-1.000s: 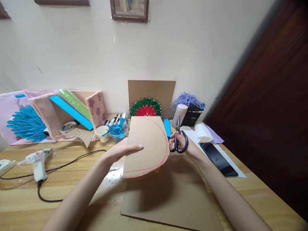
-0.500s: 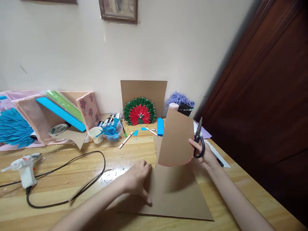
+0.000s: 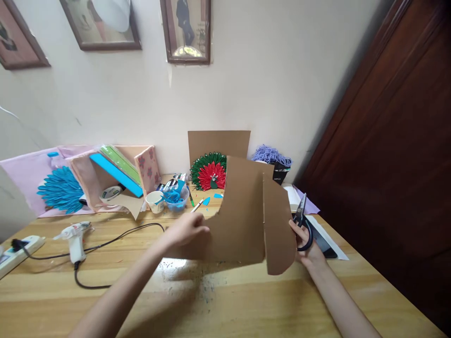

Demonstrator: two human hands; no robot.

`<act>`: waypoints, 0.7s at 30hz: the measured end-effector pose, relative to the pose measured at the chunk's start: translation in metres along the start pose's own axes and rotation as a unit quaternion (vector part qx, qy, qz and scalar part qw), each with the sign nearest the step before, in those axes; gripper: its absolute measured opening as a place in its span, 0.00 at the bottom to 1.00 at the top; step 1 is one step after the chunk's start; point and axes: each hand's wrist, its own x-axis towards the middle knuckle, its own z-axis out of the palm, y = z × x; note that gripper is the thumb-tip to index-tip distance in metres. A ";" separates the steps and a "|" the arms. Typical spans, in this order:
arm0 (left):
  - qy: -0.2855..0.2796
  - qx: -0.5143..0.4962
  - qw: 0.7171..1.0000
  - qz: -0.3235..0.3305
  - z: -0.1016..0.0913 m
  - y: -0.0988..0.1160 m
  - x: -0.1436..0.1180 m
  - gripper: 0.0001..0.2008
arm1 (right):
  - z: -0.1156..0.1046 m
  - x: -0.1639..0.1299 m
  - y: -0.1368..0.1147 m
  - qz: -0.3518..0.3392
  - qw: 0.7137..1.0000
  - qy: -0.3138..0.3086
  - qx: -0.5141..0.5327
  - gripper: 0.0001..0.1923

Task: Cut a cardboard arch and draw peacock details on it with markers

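Left forearm reaching in from seven o'clock toward centre, bare, wrist straight. Left hand [image 3: 186,230] raised, palm turned down, fingers [image 3: 201,220] curled and pinching at their tips, pointing toward three o'clock. Right forearm entering from five o'clock, angled up toward eleven o'clock. Right hand [image 3: 306,241] partly hidden, closed in a grasp, thumb and fingers hooked, knuckles facing away.

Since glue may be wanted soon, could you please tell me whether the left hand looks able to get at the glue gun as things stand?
Probably not at once: the left hand is gripping the cardboard. The glue gun lies on bare table off to its left, nothing between, so once freed it likely could.
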 end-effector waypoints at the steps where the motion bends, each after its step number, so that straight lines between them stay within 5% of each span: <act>1: 0.032 0.013 0.999 0.003 -0.022 0.001 -0.003 0.14 | 0.004 -0.003 0.000 0.023 1.000 -0.009 0.003 0.13; 7: 0.198 0.259 0.944 -0.052 -0.150 0.032 -0.018 0.11 | 0.047 -0.030 0.003 0.082 0.986 -0.130 -0.066 0.18; 12: 0.258 0.396 0.878 -0.084 -0.229 0.064 -0.005 0.13 | 0.063 -0.032 0.023 0.043 0.954 -0.130 -0.267 0.19; 15: 0.269 0.438 0.854 -0.079 -0.258 0.067 0.016 0.16 | 0.052 -0.022 0.026 -0.009 0.882 -0.086 -0.464 0.13; 21: 0.298 0.513 0.805 -0.020 -0.281 0.052 0.081 0.12 | 0.035 -0.002 0.010 -0.046 0.689 -0.136 -0.710 0.05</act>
